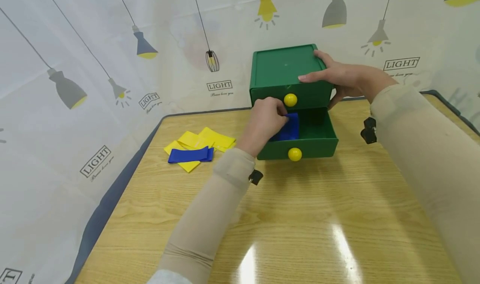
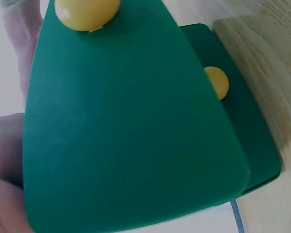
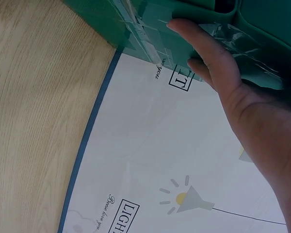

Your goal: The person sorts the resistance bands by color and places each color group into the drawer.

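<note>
A small green two-drawer cabinet (image 1: 285, 67) has its lower drawer (image 1: 318, 148) pulled out and its upper one closed. My left hand (image 1: 264, 121) reaches into the lower drawer. Its curled fingers pinch the edge of a flat blue strip (image 1: 290, 127), which lies inside at the left. In the left wrist view, that hand (image 2: 7, 160) is partly hidden behind a green drawer front (image 2: 131, 126). My right hand (image 1: 343, 75) grips the cabinet at its right side, with fingers over the top. Clear tape (image 3: 160, 41) shows beside this hand (image 3: 228, 73) in the right wrist view.
Left of the cabinet, several flat yellow strips (image 1: 193, 166) lie in a loose pile with a folded blue strip (image 1: 187, 155) on top. All rest on a wooden table (image 1: 292, 225). Behind its back edge hangs a white lamp-printed sheet (image 1: 168, 33).
</note>
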`<state>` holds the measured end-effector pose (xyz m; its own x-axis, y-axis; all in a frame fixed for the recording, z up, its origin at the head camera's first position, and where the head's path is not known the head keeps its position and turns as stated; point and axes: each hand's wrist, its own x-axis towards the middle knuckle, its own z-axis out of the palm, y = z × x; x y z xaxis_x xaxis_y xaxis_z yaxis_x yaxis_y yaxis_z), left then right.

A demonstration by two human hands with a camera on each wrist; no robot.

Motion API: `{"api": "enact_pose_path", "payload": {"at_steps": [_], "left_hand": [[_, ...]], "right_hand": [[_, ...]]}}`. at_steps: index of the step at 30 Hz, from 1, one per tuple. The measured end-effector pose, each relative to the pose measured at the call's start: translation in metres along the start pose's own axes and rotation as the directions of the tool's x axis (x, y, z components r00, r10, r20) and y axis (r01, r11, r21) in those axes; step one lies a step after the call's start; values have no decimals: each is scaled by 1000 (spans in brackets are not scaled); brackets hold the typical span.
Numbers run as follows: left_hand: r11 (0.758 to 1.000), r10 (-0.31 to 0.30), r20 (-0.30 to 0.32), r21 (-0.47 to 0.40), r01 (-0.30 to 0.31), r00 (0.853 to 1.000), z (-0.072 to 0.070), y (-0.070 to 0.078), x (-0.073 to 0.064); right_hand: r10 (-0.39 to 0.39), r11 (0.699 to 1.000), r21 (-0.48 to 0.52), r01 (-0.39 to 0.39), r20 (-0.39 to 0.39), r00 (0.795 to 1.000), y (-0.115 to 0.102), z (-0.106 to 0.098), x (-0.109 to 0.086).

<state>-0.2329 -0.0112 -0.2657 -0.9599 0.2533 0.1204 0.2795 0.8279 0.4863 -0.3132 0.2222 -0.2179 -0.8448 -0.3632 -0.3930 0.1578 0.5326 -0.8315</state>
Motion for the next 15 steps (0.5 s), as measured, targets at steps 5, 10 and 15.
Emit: {"api": "enact_pose_path", "payload": {"at_steps": [5, 10, 15], "left_hand": [[1000, 15, -35, -11, -16, 999, -4, 1, -2], [1000, 13, -13, -4, -13, 1000, -5, 1, -4], [1000, 29, -24, -1, -29, 999, -5, 0, -5]], "right_hand": [[6, 1000, 1, -6, -3, 1000, 0, 0, 0], [5, 1000, 3, -5, 5, 1000, -1, 1, -2], [9, 1000, 8, -9, -4, 1000, 0, 0, 1]]}}
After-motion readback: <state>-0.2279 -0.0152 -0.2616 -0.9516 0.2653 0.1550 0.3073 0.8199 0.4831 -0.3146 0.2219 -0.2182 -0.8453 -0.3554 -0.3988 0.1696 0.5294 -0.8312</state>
